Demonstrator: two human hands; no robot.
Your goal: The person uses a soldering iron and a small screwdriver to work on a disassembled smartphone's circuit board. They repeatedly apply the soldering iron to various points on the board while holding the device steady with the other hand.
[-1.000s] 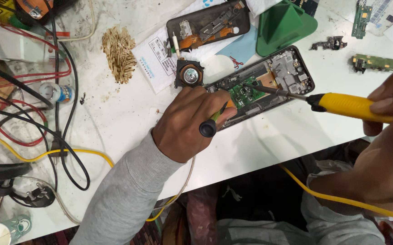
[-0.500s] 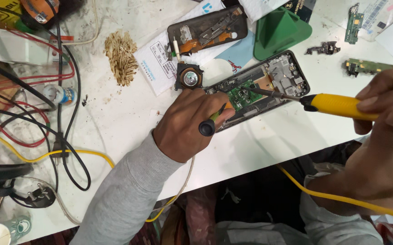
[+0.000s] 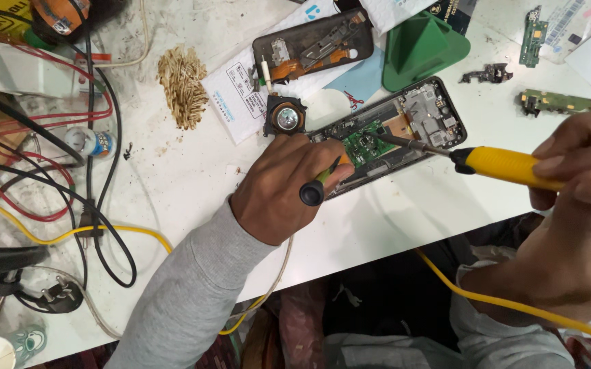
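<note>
Where the opened phone [image 3: 391,133] lies mid-table on the white table [image 3: 193,178], its green board [image 3: 366,145] is touched by the tip of a yellow-handled soldering iron [image 3: 493,164]. The iron's handle is gripped by the right hand [image 3: 575,225], fingers closed round it. A black-capped tool [image 3: 317,186] is pinched in the left hand [image 3: 288,184], which is rested on the phone's near end. Just beside: a round speaker part [image 3: 285,117]. Further up, a second opened phone [image 3: 312,44] & green stand [image 3: 421,51]. Far left: tangled cables [image 3: 70,205].
</note>
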